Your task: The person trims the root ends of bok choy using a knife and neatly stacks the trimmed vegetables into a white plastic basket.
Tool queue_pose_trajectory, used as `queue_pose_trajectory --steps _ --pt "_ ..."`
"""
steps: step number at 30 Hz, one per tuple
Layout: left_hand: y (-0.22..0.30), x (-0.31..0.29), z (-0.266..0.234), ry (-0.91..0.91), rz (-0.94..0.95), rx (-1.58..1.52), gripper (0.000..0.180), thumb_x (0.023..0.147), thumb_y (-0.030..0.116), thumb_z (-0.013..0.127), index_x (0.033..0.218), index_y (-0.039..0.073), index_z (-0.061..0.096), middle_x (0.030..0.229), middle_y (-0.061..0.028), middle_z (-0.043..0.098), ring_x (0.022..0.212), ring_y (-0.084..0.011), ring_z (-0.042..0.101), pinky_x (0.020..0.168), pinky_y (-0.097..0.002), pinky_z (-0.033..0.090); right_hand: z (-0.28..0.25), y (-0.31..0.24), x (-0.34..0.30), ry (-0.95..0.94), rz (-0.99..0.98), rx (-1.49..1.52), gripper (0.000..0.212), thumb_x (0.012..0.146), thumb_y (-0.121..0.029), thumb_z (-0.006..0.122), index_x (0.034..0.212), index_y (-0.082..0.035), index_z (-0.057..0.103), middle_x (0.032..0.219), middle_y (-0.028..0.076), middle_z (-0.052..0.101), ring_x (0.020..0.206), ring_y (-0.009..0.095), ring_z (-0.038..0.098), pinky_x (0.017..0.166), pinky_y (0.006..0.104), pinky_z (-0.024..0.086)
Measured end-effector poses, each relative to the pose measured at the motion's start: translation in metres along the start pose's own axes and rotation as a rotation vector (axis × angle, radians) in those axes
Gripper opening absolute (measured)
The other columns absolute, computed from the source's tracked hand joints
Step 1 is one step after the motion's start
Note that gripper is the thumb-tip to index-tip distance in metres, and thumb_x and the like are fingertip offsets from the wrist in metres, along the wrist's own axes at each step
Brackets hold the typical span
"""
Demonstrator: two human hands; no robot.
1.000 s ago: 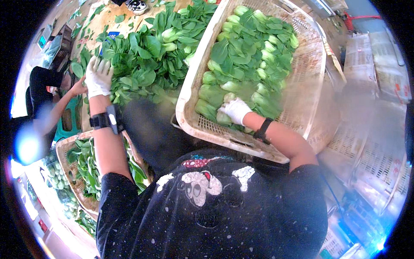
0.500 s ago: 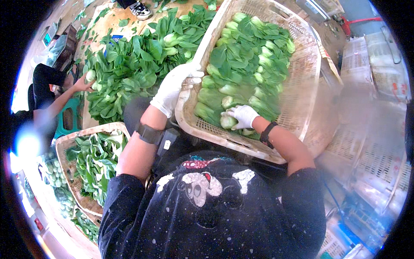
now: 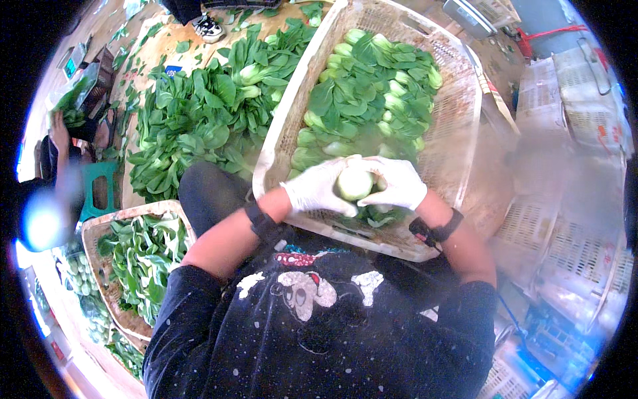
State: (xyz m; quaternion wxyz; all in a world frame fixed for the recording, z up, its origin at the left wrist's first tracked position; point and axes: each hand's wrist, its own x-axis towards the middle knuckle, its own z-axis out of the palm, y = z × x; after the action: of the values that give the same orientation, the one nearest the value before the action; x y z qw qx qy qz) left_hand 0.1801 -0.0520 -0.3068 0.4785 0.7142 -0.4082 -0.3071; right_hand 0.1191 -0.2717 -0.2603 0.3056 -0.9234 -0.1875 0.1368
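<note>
Both my hands wear white gloves and close around one head of bok choy (image 3: pixel 355 183), its pale base turned up toward me. My left hand (image 3: pixel 320 187) wraps its left side, while my right hand (image 3: pixel 397 182) grips it from the right. They hold it over the near end of a large off-white plastic crate (image 3: pixel 469 153). Inside the crate lie rows of bok choy heads (image 3: pixel 372 86), bases and dark leaves showing. Some leaves of the held head hang below my hands; the rest is hidden by my fingers.
A big heap of loose bok choy (image 3: pixel 206 113) lies left of the crate. A smaller crate of leafy greens (image 3: pixel 143 266) stands near my left side, by a green stool (image 3: pixel 100 189). Another person's hand (image 3: pixel 60 133) holds greens at far left. White crates (image 3: pixel 565 113) are stacked at right.
My left hand has left the crate's rim and joined my right hand on the bok choy head, which is lifted. The person at left has moved their hand from the heap.
</note>
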Motion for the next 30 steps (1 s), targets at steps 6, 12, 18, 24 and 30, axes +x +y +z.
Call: queue_pose_trajectory --steps 6,12,18,24,30 --pt "0.038 -0.004 -0.032 0.049 0.118 -0.725 0.082 0.06 0.016 0.083 0.13 0.004 0.042 0.123 -0.0088 0.054 0.116 -0.018 0.049 0.102 -0.0336 0.036 -0.054 -0.03 0.003 0.51 -0.11 1.031 0.106 0.069 -0.075 0.055 0.144 -0.009 0.021 0.127 0.028 0.048 0.067 0.016 0.061 0.062 0.0238 0.052" --pt "0.067 -0.016 -0.058 -0.24 0.265 -0.446 0.083 0.051 0.039 0.086 0.123 0.011 0.055 0.14 -0.0162 0.035 0.134 -0.0299 0.026 0.112 -0.0439 0.016 -0.062 -0.069 0.041 0.378 -0.174 1.035 0.111 0.069 -0.087 0.031 0.145 -0.007 0.018 0.13 0.024 0.046 0.072 0.015 0.06 0.065 0.0249 0.05" --pt "0.017 -0.08 -0.125 0.291 -0.009 -0.715 0.093 0.061 0.046 0.078 0.133 0.002 0.039 0.123 -0.0132 0.053 0.11 -0.0246 0.054 0.093 -0.0399 0.046 -0.059 -0.023 0.101 0.648 -0.057 0.632 0.056 0.095 -0.048 0.039 0.133 -0.007 0.043 0.134 0.006 0.047 0.114 0.017 0.049 0.092 0.0338 0.041" --pt "-0.043 -0.14 -0.295 1.114 -0.366 -0.837 0.057 0.086 0.043 0.058 0.129 0.008 0.047 0.123 -0.0117 0.055 0.109 -0.0277 0.056 0.094 -0.0427 0.045 0.07 0.108 0.024 -0.415 0.311 -0.098 0.034 0.074 -0.029 0.066 0.106 -0.014 0.065 0.099 0.01 0.067 0.09 0.027 0.064 0.08 0.0371 0.05" --pt "-0.183 -0.229 -0.37 1.16 -0.686 -0.818 0.056 0.087 0.054 0.047 0.127 0.016 0.052 0.123 -0.0072 0.056 0.11 -0.0258 0.052 0.096 -0.0432 0.039 0.148 0.075 0.048 -0.693 0.223 -0.392 0.042 0.061 -0.03 0.076 0.098 -0.013 0.068 0.094 0.014 0.067 0.085 0.031 0.065 0.072 0.0414 0.053"
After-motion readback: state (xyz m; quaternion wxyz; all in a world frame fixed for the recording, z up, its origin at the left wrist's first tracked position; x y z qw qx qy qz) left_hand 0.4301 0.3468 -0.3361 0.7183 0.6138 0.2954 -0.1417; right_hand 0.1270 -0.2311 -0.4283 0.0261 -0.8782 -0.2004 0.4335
